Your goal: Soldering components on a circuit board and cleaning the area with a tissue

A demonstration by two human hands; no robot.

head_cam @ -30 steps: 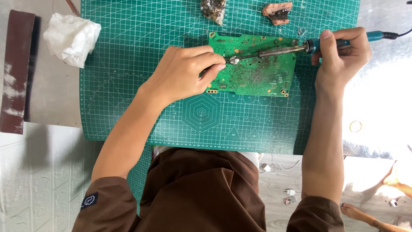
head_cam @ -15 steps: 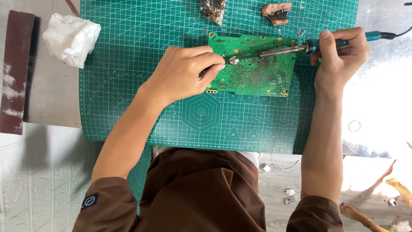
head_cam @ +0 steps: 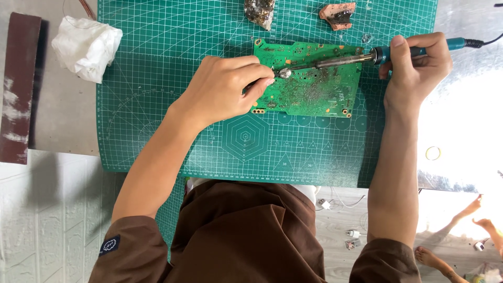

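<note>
A green circuit board lies flat on the green cutting mat. My right hand grips a soldering iron with a teal handle; its metal shaft reaches left across the board. The tip meets a small round silvery part on the board's left side. My left hand rests over the board's left edge, fingers pinched around a thin tool at that silvery part; most of the tool is hidden by the fingers.
A crumpled white cloth sits at the mat's top left, a dark red strip lies at the far left. A dark lump and a reddish chunk lie at the mat's far edge. A yellow ring rests right.
</note>
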